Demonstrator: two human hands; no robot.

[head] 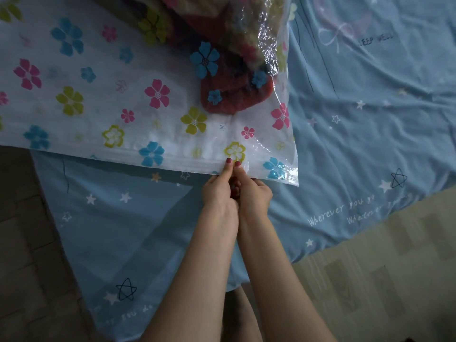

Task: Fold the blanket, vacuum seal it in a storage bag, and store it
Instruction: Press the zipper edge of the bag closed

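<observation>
With the left hand (218, 191) and right hand (254, 193) pressed together, thumbs pinching the zip edge of the flowered storage bag (111, 95) on the bed (370, 119), the red blanket (229, 95) bulging just beyond them could probably push an unpressed stretch open, leaking air later.

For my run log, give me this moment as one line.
step: sealing bag | blanket: inside bag on bed | left hand, right hand: pinching zip edge near its right corner
</observation>
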